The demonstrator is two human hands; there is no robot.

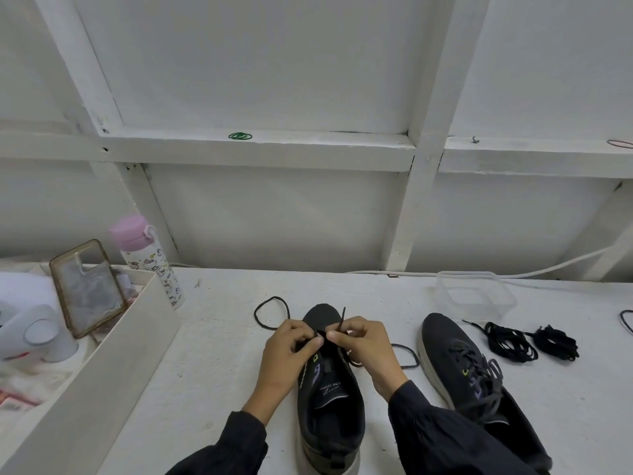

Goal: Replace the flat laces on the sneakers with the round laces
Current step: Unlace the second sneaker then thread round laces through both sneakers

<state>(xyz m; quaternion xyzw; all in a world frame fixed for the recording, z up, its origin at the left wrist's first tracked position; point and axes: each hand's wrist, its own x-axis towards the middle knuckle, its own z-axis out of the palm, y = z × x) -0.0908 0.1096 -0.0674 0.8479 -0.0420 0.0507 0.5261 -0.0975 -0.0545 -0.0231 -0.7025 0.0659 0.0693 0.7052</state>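
View from above my own two hands at a white surface (pixel 219 358), partway through relacing a pair of dark sneakers.

The centre sneaker (pixel 330 392) sits right in front of me, toe pointing away. Its old lace is out and nearly all its eyelets are bare. A thin black lace (pixel 341 318), round by the look of it, is only started at the eyelets nearest the toe. Its slack trails in a loop on the surface to the left of the toe and in another loop to the right.

The second sneaker (pixel 445 341) lies just to the right, still fully laced with a grey lace (pixel 479 365), so it has not been begun. Beyond it lie two bundles of black laces (pixel 510 341); from this angle I cannot tell whether they are flat or round. I judge the task well under halfway: this shoe needs threading to the top, and the other needs stripping and relacing.

My left hand (pixel 291 347) and right hand (pixel 366 344) are close together over the toe end of the eyelet row, fingertips almost meeting. Each is curled, thumb against forefinger. The right pinches the lace just below its stiff tip, which sticks up. The left appears to pinch the lace, or the eyelet edge, beside it.
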